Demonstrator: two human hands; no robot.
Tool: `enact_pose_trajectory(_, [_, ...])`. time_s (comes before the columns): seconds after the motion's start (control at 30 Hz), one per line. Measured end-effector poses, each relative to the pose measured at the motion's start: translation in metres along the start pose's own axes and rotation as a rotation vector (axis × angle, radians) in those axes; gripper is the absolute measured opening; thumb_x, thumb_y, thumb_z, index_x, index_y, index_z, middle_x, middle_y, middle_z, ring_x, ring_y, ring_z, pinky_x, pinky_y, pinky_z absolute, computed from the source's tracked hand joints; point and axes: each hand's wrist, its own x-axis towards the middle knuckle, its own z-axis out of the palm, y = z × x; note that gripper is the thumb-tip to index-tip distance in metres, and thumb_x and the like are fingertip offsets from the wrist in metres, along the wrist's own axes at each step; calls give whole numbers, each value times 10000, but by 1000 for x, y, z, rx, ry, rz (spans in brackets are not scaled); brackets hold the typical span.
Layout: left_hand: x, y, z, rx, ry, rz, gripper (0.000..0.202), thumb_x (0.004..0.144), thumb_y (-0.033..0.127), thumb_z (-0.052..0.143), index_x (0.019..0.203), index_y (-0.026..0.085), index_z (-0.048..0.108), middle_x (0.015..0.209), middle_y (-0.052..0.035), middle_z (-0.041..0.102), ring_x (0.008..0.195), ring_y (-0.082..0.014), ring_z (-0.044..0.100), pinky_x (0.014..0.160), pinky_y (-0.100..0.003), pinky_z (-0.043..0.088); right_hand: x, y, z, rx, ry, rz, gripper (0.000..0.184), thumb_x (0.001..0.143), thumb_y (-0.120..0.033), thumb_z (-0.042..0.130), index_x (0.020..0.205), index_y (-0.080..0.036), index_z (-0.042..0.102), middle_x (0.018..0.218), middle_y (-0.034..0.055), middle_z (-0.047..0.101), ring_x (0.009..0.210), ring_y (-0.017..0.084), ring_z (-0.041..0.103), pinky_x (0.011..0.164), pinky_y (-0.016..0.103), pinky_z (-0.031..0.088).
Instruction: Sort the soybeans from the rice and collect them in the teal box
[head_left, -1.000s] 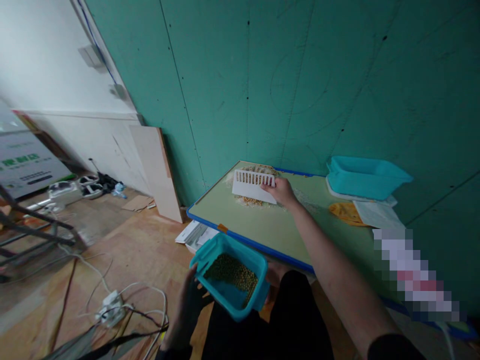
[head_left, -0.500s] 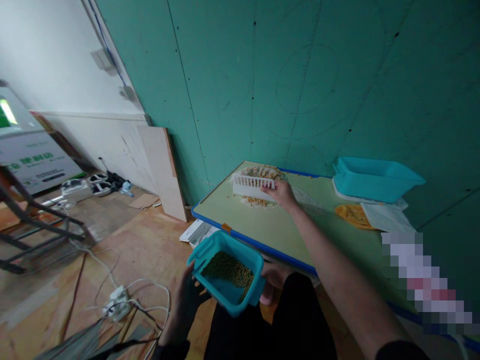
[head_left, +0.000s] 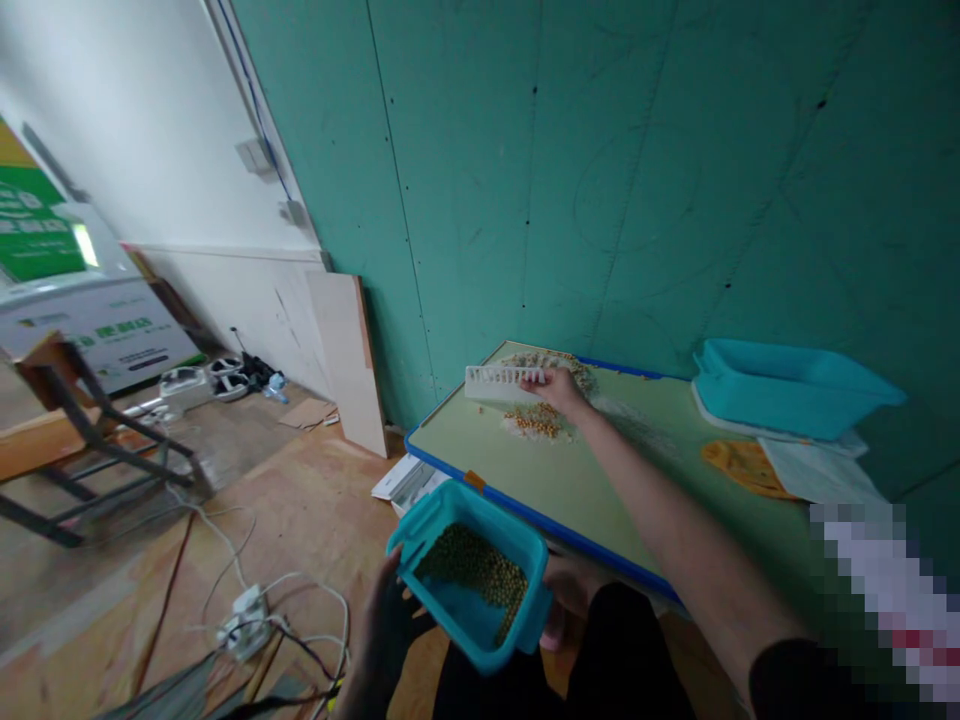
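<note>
My right hand reaches to the far left corner of the green table and is closed on a white slotted scoop, held about level just above the tabletop. A small pile of yellow beans and pale grains lies just in front of the scoop, and more beans lie behind it near the wall. Down by my lap, off the table's near edge, my left hand grips the left side of a teal container half full of green beans.
A teal tray sits on white sheets at the table's back right, with a yellow cloth and paper in front. On the floor to the left are a power strip with cables, a leaning board and a metal frame.
My right hand has tipped the scoop from slanted to about level and drawn it back, uncovering the yellow bean pile. The teal container stays in my left hand.
</note>
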Motion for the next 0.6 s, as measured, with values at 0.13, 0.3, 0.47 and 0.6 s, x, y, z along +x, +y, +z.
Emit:
enact_pose_trajectory(0.13, [2,2,0,14,-28,-33,482,864,542,628,1221,221,661,1029,-99,769,926,-307,736,772,-420,588,-1,-3,-3,93,-81,74,335,571,-419,869,705,-139,742,648,29,721,593,152,625,604,284,531])
enact_pose_trajectory(0.3, [4,1,-3,6,-40,-62,462,870,515,629,1206,201,673,1090,-112,763,946,-302,738,795,-422,589,-9,-7,-14,139,-118,130,414,515,-472,899,642,-136,694,641,40,699,626,160,623,658,318,539])
enact_pose_trajectory(0.47, [-2,2,3,1,-42,-39,438,865,516,631,1186,221,668,1065,-104,762,880,-287,733,737,-408,593,-24,-8,-28,180,-120,172,407,527,-461,896,680,-139,700,694,56,710,685,176,631,705,344,535])
enact_pose_trajectory(0.6, [-5,2,5,16,-32,-46,393,870,506,633,1131,215,670,988,-92,763,831,-286,731,696,-394,584,-32,-10,-37,202,-125,182,416,502,-450,899,705,-135,721,713,56,715,676,173,631,700,334,534])
